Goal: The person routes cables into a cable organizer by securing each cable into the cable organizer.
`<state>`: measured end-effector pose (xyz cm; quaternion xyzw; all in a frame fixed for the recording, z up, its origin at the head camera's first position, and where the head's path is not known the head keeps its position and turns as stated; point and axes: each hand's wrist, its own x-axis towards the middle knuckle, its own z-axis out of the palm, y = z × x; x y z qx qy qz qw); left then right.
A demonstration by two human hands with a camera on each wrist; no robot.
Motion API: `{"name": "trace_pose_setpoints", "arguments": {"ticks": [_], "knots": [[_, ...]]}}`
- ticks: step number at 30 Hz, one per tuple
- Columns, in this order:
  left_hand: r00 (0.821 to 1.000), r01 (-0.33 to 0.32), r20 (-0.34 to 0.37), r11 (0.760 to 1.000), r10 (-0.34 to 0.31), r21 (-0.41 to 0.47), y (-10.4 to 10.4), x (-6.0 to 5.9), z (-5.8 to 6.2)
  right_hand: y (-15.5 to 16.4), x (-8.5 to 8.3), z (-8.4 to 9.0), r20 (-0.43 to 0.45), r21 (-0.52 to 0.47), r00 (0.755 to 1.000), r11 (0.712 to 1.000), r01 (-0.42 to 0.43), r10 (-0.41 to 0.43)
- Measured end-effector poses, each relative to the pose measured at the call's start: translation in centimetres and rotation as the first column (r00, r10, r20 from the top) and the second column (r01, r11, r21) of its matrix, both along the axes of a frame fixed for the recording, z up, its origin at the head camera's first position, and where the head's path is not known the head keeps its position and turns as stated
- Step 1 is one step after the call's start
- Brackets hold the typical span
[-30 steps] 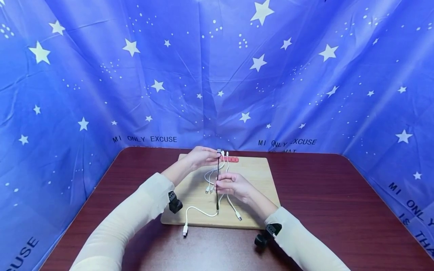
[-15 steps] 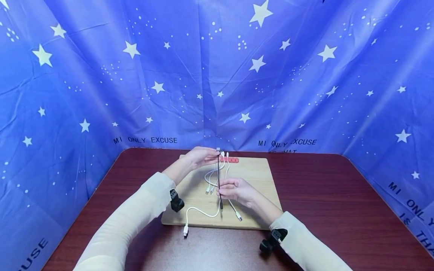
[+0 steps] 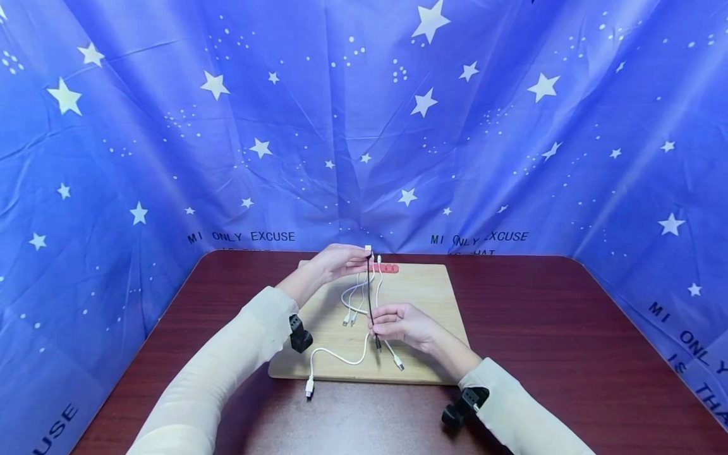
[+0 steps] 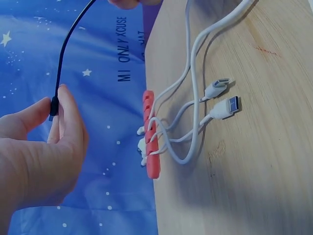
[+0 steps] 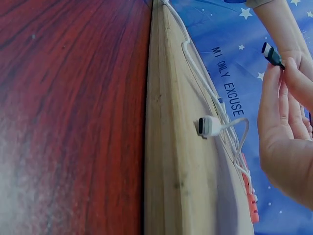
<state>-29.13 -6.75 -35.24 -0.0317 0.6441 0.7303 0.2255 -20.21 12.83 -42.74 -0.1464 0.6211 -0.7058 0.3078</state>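
Note:
Between my two hands a short black USB cable (image 3: 369, 287) is held up above the wooden board. My left hand (image 4: 46, 152) pinches the plug end (image 4: 54, 106) between thumb and fingers, at the board's far side. Nearer the board's front, my right hand (image 3: 405, 325) pinches the cable close to its other plug (image 5: 272, 55), which sticks out past the fingertips. At the back edge of the board sits a red cable clip strip (image 4: 153, 147). Several white cables run through its slots, and their USB plugs (image 4: 227, 107) lie on the board.
The light wooden board (image 3: 423, 360) lies on a dark red-brown table (image 3: 529, 328). One white cable (image 3: 341, 359) reaches over the board's front edge, its plug (image 3: 309, 388) at the table. Another white plug (image 3: 399, 363) rests near the front. A blue star-patterned curtain (image 3: 364, 126) surrounds the table.
My right hand has moved toward me and slightly to the right, taking the black cable's lower end with it. The left hand has stayed nearly still, pinching the upper end.

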Motion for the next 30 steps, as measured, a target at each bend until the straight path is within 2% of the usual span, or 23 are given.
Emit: {"name": "trace_pose_setpoints", "arguments": {"ticks": [10, 19, 26, 30], "knots": [[1.0, 0.002, 0.018, 1.0, -0.002, -0.005, 0.0, -1.2, -0.8, 0.9, 0.1, 0.1, -0.038, 0.078, 0.994, 0.991, 0.108, -0.105], [1.0, -0.015, 0.013, 0.999, 0.014, 0.041, 0.5, -2.5, -0.7, 1.1, -0.1, 0.3, -0.047, 0.087, 0.975, 0.972, 0.219, -0.216], [1.0, -0.031, 0.005, 0.999, 0.03, 0.026, 1.3, -3.1, -0.9, 1.1, -0.1, 0.3, -0.041, 0.103, 0.95, 0.945, 0.311, -0.308], [0.998, -0.051, 0.024, 0.998, 0.05, 0.027, 1.7, -3.5, -1.1, 1.0, -0.1, 0.4, -0.025, 0.116, 0.931, 0.924, 0.364, -0.363]]}}
